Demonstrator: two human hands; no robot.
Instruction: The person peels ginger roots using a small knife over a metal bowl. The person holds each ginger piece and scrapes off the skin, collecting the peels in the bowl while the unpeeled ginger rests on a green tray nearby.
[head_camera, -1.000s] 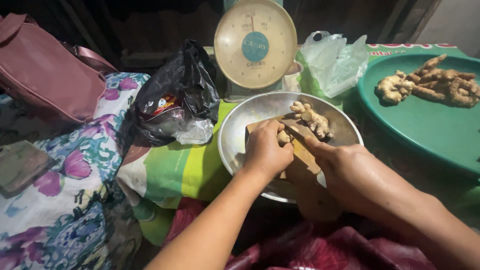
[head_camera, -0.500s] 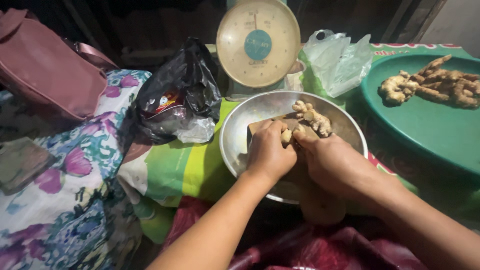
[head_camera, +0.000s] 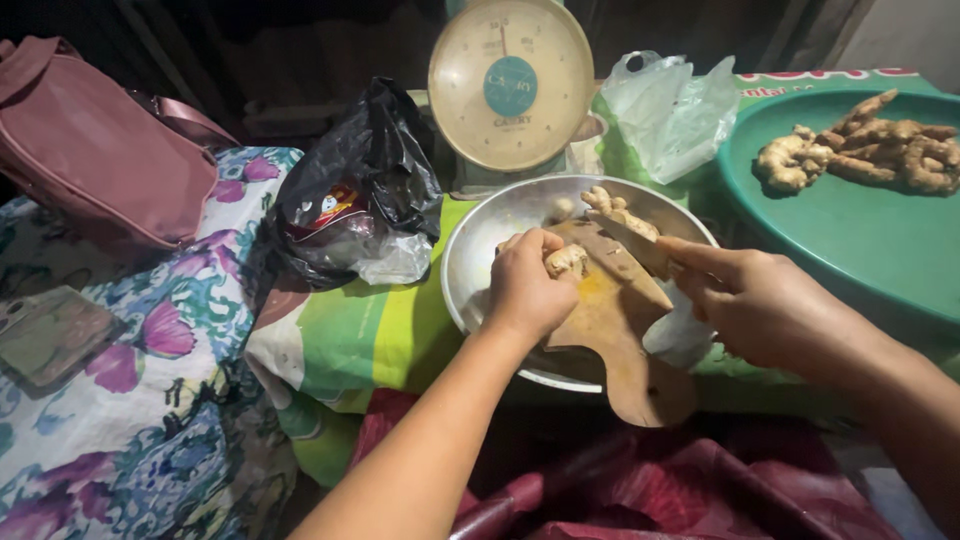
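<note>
Two hands share our work: left hand (head_camera: 528, 290), fingers curled shut, pins ginger (head_camera: 566, 261) to the board (head_camera: 615, 320) over the bowl (head_camera: 480, 250), steadying it for the knife (head_camera: 632, 243) gripped tight in our right hand (head_camera: 765, 305).

From my seat I see two bare forearms coming up from the bottom edge of the view, with no sleeves or cuffs showing on either. My left hand (head_camera: 528, 285) wears no glove, ring, watch or band that I can make out. My right hand (head_camera: 770, 305) is just as plain: no glove, no jewellery, wrist uncovered. The fingers (head_camera: 700, 256) show short nails, though the dim light hides finer detail. Below, dark red cloth lies across my lap.
</note>
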